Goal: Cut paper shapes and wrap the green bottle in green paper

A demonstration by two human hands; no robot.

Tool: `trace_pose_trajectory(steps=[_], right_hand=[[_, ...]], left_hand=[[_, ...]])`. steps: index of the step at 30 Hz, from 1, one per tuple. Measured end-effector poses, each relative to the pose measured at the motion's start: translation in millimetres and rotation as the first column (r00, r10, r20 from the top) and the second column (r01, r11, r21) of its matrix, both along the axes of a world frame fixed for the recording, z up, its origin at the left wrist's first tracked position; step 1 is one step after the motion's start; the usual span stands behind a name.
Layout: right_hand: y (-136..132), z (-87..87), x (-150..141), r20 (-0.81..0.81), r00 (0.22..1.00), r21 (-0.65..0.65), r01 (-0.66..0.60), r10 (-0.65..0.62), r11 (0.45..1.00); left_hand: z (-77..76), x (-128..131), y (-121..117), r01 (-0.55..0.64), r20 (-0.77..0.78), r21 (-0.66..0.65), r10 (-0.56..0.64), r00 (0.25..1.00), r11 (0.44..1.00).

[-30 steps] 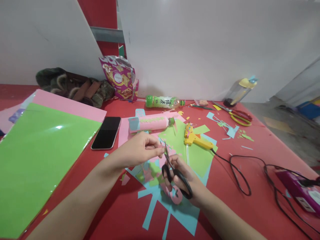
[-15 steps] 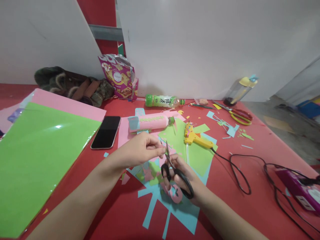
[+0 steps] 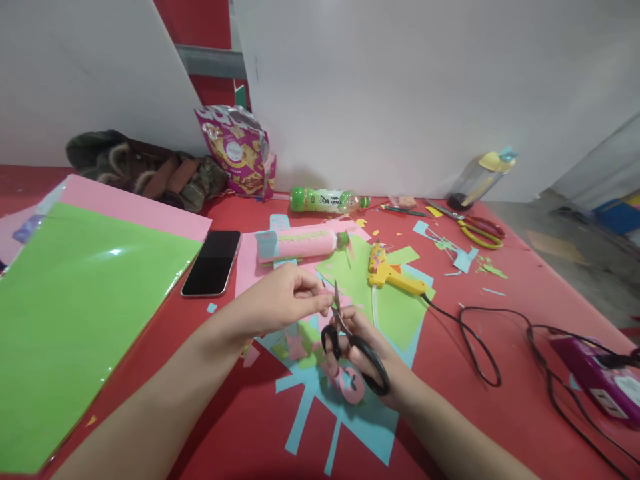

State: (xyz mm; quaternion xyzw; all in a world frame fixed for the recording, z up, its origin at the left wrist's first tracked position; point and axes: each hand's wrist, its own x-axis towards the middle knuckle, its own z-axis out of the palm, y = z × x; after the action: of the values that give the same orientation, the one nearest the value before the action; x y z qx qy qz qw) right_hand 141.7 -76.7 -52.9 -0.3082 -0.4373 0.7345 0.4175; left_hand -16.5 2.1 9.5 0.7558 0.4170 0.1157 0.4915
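Note:
In my right hand point(image 3: 367, 347) is a pair of black-handled scissors point(image 3: 371, 363), with fingers through the loops and the blades pointing up and away, slightly parted. My left hand point(image 3: 290, 300) is closed in a pinch right beside the blades; what sits between its fingertips is too small to make out. Below my hands lie pink, green and blue paper scraps and a round pink paper piece point(image 3: 352, 385) with a dark mark. Beyond them a bottle wrapped in pink paper point(image 3: 300, 244) rests on its side.
To the right lies a yellow glue gun point(image 3: 397, 277), its cord running to a purple power strip point(image 3: 595, 377). A phone point(image 3: 211, 263) and green sheets point(image 3: 95, 320) lie left. At the back are a green-labelled bottle point(image 3: 327, 201), a snack bag point(image 3: 235, 153), pliers point(image 3: 480, 230) and a clear cup point(image 3: 480, 180).
The scissor blades have parted slightly more near my left fingertips. Both hands otherwise keep almost the same place, and the surrounding things stay put.

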Motion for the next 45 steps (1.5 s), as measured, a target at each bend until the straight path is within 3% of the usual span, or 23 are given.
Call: trace_pose_trajectory(steps=[8, 21, 38, 45], right_hand=[[1, 0.7, -1, -0.011, 1.000, 0.012, 0.022, -0.022, 1.000], [0, 1.6, -1, -0.067, 0.997, -0.018, 0.042, -0.043, 0.999], [-1, 1.9, -4, -0.074, 0.991, -0.014, 0.110, -0.111, 0.994], [0, 1.7, -3, -0.005, 0.984, 0.025, 0.180, -0.180, 0.983]], left_hand=[[-0.7, 0, 0, 0.002, 0.037, -0.022, -0.001, 0.999, 1.000], [-8.2, 9, -7, -0.119, 0.132, -0.109, 0.133, 0.982, 0.987], [-11.1, 20, -16, -0.204, 0.262, -0.059, 0.212, 0.941, 0.977], [-11.3, 25, -19, -0.229, 0.261, -0.035, 0.231, 0.937, 0.973]])
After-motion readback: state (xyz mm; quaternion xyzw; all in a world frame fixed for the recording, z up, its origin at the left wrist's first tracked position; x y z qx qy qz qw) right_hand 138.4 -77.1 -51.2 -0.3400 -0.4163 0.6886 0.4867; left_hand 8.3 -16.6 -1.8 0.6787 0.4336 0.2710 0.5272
